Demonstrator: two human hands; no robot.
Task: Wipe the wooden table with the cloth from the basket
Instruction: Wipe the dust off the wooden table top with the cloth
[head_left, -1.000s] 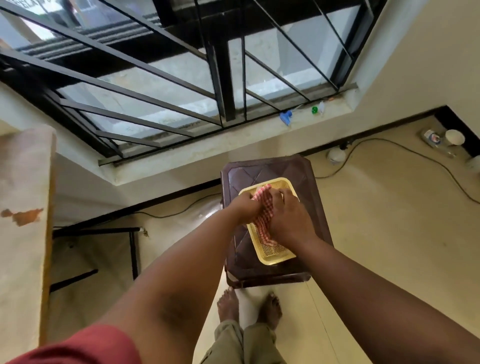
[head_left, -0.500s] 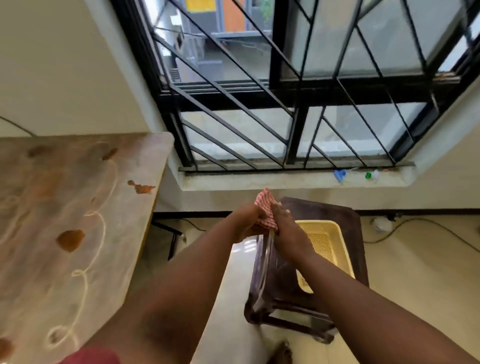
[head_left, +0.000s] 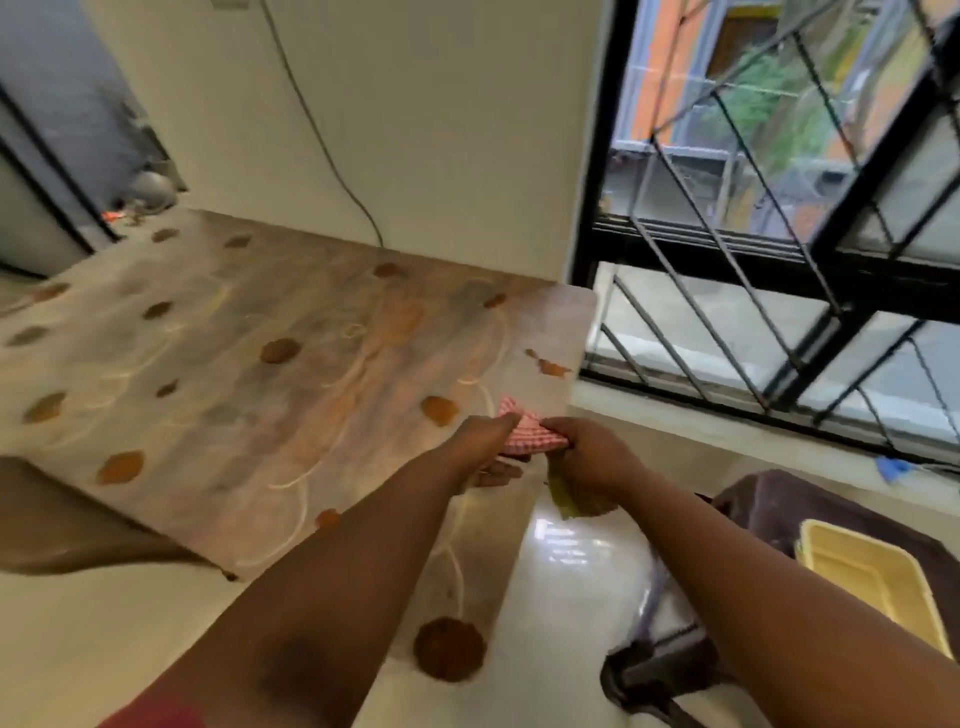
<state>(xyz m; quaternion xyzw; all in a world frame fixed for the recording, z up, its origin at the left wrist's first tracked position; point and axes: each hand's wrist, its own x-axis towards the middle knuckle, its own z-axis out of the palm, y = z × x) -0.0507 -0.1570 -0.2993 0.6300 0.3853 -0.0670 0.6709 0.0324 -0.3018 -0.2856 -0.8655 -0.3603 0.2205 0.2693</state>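
— Hands, status?
— Left hand (head_left: 491, 441) and right hand (head_left: 584, 449) were both clamped on the red-checked cloth (head_left: 524, 435), bunched between them, its long axis running hand to hand.

— Location?
— Held above the desk (head_left: 249, 374) at its window-side edge; left hand nearer the surface.

— Room?
— The stained top lay open leftward and away. The yellow basket (head_left: 872, 582) sat emptied on the brown stool (head_left: 779, 499), to the right.

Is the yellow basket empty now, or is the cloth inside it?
Empty, as far as shows. The yellow basket shows only bare insides; the checked cloth is bunched between the left hand and right hand.
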